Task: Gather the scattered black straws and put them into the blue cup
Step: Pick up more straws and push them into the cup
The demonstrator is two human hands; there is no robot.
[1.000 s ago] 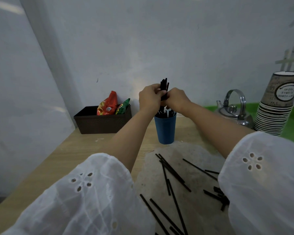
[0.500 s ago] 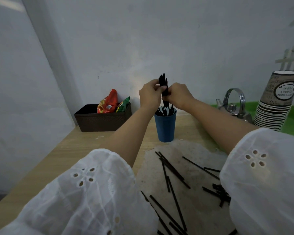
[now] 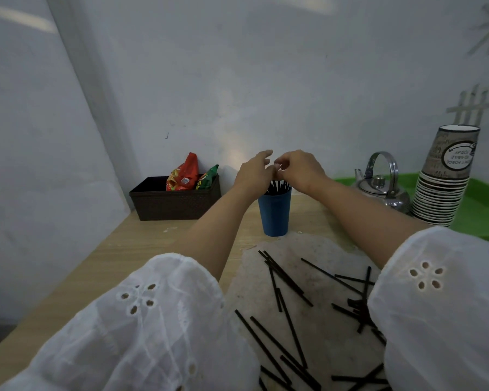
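- Hovering at frame centre over one blue cup [image 3: 274, 213] are two hands: left hand [image 3: 253, 174] with fingers spread and empty, right hand [image 3: 301, 170] loosely curled with nothing visible in it.
- Upright straws [image 3: 277, 188] stand inside the cup.
- Scattered straws [image 3: 283, 273] lie at lower centre, well over a dozen; they overlap too much for an exact count.
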